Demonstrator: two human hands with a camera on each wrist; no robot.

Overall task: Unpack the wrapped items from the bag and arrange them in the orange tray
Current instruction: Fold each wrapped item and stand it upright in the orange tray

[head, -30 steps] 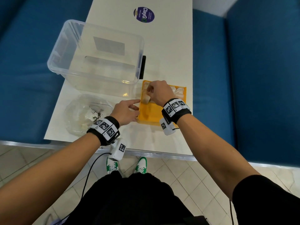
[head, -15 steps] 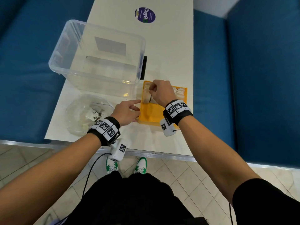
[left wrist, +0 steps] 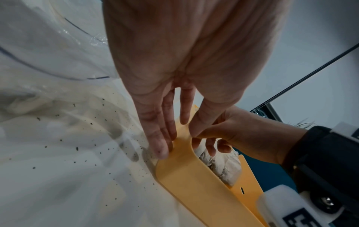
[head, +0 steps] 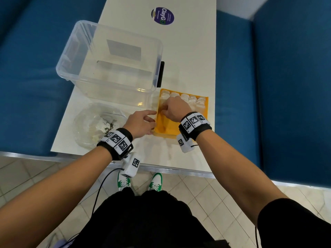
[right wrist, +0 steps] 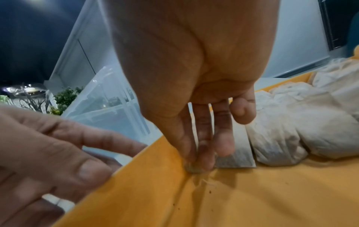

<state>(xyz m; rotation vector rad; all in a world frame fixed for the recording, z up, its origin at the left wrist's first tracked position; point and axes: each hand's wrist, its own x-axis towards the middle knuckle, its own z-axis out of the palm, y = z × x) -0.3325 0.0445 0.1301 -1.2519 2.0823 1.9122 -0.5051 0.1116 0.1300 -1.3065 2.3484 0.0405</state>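
The orange tray (head: 166,126) lies near the table's front right, with a row of white wrapped items (head: 186,98) along its far wall. My right hand (head: 163,109) reaches down into the tray's far left part. There its fingertips (right wrist: 202,161) pinch a flat wrapped item (right wrist: 240,152) against the tray floor (right wrist: 252,192), beside the other wrapped items (right wrist: 291,130). My left hand (head: 143,120) rests with straight fingers (left wrist: 161,145) against the tray's left wall (left wrist: 194,176). The clear bag (head: 95,122) lies left of it, with white items and dark crumbs inside.
A large clear plastic bin (head: 157,56) stands behind the bag and tray, a black latch (head: 162,74) on its right side. A purple sticker (head: 162,16) marks the far table. Blue seats flank the narrow table; its front edge is close to my wrists.
My right hand has moved farther into the tray and lower with the wrapped item, toward the row. My left hand has stayed at the tray's left wall.
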